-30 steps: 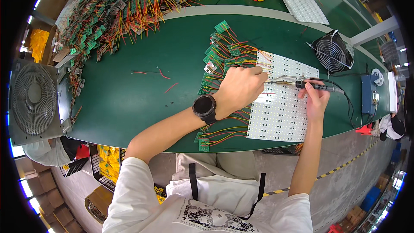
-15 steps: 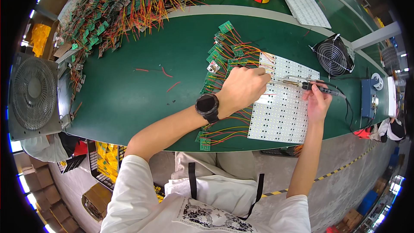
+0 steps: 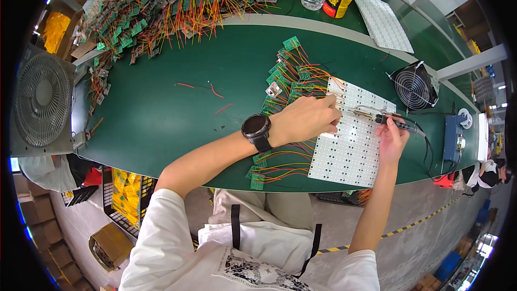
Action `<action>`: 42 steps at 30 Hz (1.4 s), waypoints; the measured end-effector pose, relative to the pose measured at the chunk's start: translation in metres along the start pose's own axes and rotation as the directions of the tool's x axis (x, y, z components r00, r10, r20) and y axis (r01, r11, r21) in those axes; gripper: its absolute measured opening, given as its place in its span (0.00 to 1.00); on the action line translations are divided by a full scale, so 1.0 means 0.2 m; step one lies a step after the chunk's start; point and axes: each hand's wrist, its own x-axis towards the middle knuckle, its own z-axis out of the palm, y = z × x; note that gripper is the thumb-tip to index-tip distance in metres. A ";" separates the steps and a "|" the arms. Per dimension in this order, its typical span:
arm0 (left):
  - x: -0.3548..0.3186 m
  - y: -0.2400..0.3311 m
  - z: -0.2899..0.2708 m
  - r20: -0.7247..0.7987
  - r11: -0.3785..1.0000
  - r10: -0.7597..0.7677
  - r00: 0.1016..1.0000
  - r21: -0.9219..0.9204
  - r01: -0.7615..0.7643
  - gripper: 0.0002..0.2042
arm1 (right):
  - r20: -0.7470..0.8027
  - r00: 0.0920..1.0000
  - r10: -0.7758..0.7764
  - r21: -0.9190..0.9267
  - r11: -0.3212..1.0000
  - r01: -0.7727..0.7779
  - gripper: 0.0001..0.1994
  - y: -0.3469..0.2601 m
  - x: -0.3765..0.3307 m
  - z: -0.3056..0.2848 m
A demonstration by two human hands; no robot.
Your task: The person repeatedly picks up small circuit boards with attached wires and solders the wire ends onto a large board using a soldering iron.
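From my remote position I have the right hand in a pen-like hold, its grip clamped on the dark handle of the soldering iron; the metal end points to the person's left and slightly away from the body, toward the left fingers, and the iron's long axis lies nearly crosswise. I record the left hand as curled over the left edge of the white LED panel, toward its far half; its fingertips are partly hidden, so I cannot tell whether that grip is clamped on a wire. The panel lies flat on the right part of the green counter, its long axis running from the near edge toward the far side, the far end leaning slightly to the right. Red and yellow wires run from its left edge to small green circuit boards fanned out on the counter. I cannot confirm contact between the iron's tip and the panel. In my judgement the step in hand is soldering at that edge, and good practice calls for a steady right wrist, a light touch of the tip on one pad only, the left fingertips clear of the hot metal, and any wire held motionless until its joint sets. Slack in neighbouring wires should be kept out of the tip's path.
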 end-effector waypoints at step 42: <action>0.03 -0.01 0.11 -0.340 0.994 0.036 0.940 0.107 0.000 0.03 | 0.055 0.998 0.028 -0.023 0.999 -0.027 0.10 0.01 0.01 -0.04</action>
